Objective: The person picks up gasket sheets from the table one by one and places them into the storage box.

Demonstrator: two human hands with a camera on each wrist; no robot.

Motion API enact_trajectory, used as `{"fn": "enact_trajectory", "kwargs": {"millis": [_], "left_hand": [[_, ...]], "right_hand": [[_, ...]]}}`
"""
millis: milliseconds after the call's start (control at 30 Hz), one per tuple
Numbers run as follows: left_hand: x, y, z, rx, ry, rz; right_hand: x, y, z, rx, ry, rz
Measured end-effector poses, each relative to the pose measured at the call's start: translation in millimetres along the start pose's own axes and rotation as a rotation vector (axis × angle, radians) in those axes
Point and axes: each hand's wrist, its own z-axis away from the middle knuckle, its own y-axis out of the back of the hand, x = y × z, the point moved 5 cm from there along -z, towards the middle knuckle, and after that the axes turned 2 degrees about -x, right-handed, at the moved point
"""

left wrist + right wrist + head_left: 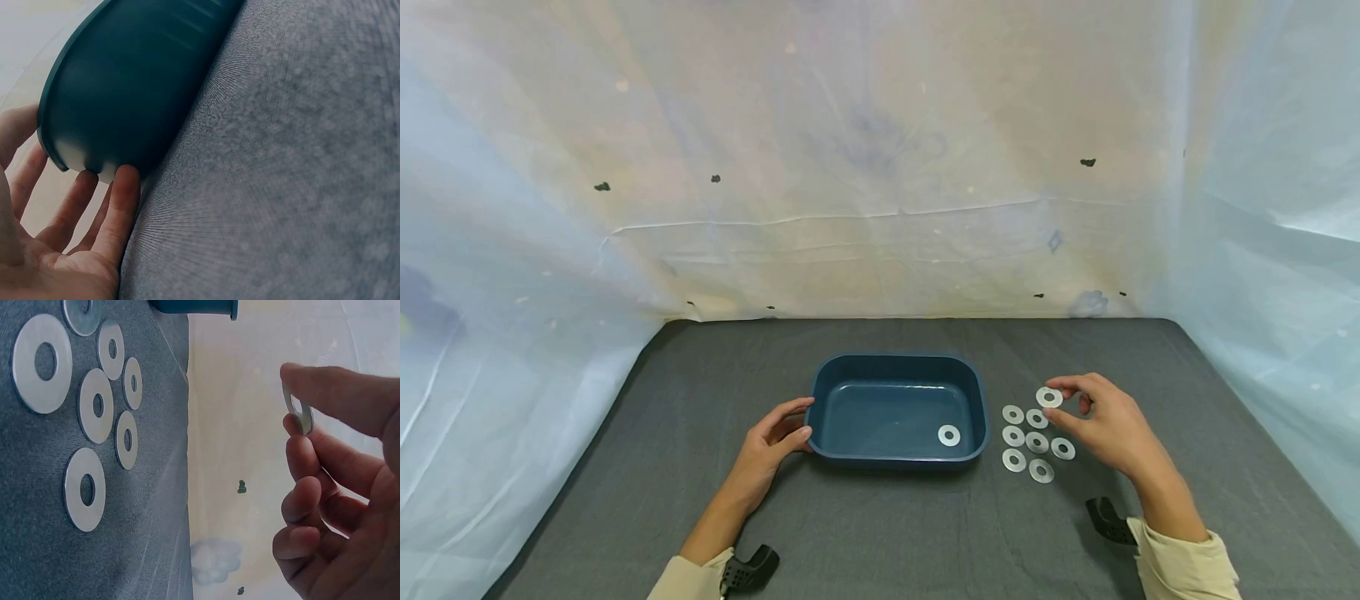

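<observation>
My right hand [1112, 429] pinches a flat metal washer [1049, 397] between thumb and index finger, raised above the table. In the right wrist view this washer [300, 411] is seen nearly edge-on, the other fingers curled beneath. Several more washers [1037, 442] lie flat in a loose cluster just left of that hand. A dark blue rectangular tray [880, 417] stands at the middle, with one washer [949, 435] inside near its front right corner. My left hand [772, 442] holds the tray's left end; in the left wrist view its fingertips [127, 178] press the outer wall.
Dark grey cloth [880, 533] covers the table. Pale plastic sheeting [880, 167] hangs behind the table and along both sides. A black strap piece [751, 570] sits at the left wrist, and another black piece [1108, 521] at the right wrist.
</observation>
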Motion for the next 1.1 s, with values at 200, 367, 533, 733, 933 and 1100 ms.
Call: {"fn": "enact_trajectory", "kwargs": {"millis": [200,367,533,733,933,1100], "left_hand": [[0.7,0.6,0.0,0.005,0.006,0.000],[1.7,0.5,0.7,-0.008,0.003,-0.003],[1.0,0.8,0.3,-0.015,-0.005,-0.005],[0.6,0.9,0.5,-0.010,0.003,-0.001],[-0.4,0.1,0.2,-0.005,0.001,0.005],[-0.5,-0.1,0.1,0.002,-0.001,0.004]], "right_hand": [[-2.5,-2.1,-1.0,-0.013,-0.021,-0.012],[-5.6,-3.5,-1.3,-0.009,-0.026,-0.013],[-9.9,-6.2,-2.1,-0.013,-0.026,-0.025],[-15.2,-10.2,-2.9,-0.034,-0.022,-0.046],[-20.2,-14.6,-2.8,-0.047,-0.016,-0.060],[-23.7,-18.3,-2.5,-0.054,-0.011,-0.077]]}}
